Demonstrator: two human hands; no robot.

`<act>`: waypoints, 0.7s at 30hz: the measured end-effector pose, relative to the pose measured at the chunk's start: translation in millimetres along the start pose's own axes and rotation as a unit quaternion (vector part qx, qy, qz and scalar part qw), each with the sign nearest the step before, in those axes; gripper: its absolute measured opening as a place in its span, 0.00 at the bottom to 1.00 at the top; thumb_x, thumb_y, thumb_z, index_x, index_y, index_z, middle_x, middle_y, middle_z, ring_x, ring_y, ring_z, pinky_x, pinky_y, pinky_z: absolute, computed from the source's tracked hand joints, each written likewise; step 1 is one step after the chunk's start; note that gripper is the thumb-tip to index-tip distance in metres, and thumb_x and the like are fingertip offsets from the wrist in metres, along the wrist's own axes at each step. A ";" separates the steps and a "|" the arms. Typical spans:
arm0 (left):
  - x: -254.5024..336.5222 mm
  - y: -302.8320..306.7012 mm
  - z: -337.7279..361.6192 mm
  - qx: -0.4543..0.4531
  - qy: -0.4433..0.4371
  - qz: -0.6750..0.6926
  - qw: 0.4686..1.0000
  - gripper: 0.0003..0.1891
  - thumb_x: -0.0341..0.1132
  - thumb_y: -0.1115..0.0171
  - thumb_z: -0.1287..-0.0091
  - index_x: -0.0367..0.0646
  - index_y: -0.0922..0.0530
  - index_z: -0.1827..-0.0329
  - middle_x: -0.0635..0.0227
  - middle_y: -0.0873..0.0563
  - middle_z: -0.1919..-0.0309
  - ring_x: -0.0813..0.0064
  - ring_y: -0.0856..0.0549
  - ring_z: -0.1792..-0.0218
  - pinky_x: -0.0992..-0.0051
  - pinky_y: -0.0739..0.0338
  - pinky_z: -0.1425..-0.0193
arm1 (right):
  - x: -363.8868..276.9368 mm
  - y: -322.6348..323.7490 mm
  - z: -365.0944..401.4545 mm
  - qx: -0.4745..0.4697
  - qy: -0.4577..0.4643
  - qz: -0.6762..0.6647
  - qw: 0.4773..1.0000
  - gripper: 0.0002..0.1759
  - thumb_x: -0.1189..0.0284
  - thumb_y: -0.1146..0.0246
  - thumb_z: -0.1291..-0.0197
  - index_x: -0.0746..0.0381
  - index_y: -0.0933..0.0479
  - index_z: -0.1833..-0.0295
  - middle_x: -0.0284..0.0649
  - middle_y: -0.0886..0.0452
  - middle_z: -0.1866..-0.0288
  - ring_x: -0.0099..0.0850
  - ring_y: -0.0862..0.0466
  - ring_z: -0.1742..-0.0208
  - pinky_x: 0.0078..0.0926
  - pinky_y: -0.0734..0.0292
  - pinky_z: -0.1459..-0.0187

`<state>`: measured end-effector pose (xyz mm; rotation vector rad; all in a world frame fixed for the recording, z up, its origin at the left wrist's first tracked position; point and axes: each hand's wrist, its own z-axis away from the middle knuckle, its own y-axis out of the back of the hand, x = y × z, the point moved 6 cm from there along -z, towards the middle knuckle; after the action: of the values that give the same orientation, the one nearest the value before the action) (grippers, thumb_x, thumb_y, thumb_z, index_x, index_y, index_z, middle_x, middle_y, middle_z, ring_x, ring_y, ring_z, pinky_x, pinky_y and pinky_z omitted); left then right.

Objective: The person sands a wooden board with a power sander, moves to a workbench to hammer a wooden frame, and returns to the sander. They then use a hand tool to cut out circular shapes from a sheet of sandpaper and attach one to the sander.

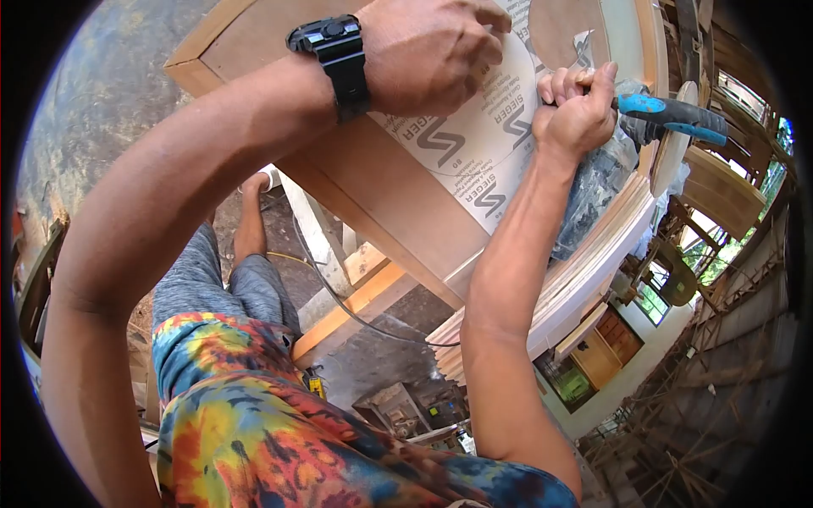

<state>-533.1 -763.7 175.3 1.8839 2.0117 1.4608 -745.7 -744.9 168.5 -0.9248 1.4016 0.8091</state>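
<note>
A white sheet [474, 161] printed with "SIEGER" lies on a wooden panel [373, 186]. A circle is marked on it, and a round hole [559, 25] is cut out near its top. My left hand [432, 51], with a black watch [334, 55] on the wrist, presses down on the sheet with curled fingers. My right hand [576, 114] is at the sheet's right edge, closed around a blue-handled cutting tool [669, 114]. The tool's handles point right and its blades are hidden behind my fingers.
Crumpled clear plastic [597, 186] lies under my right wrist on stacked boards [584, 262]. A round wooden disc [673, 144] stands on edge beside the tool. A cable [339, 296] and timber beams [356, 309] lie below the panel. Wooden furniture [720, 186] crowds the right.
</note>
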 end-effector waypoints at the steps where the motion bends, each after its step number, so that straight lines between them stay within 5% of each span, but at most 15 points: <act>1: 0.8 -0.4 -0.2 -0.006 0.002 0.006 1.000 0.04 0.39 0.36 0.48 0.53 0.16 0.72 0.73 0.16 0.57 0.63 0.23 0.44 0.45 0.40 0.37 | 0.8 0.8 0.0 0.008 -0.003 0.006 1.000 0.27 0.56 0.46 0.21 0.59 0.36 0.75 0.30 0.43 0.84 0.23 0.44 0.83 0.26 0.44 0.79; 21: 1.6 -1.2 -1.3 0.013 -0.010 -0.015 1.000 0.04 0.39 0.37 0.50 0.52 0.18 0.74 0.71 0.16 0.60 0.64 0.22 0.47 0.45 0.39 0.40 | 3.8 11.9 14.6 0.083 -0.020 0.034 0.996 0.26 0.54 0.48 0.21 0.58 0.36 0.73 0.29 0.44 0.81 0.23 0.44 0.80 0.27 0.43 0.75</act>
<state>-535.3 -763.1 176.2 1.8626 2.0508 1.4101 -749.8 -726.9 163.4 -0.7330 1.4483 0.7441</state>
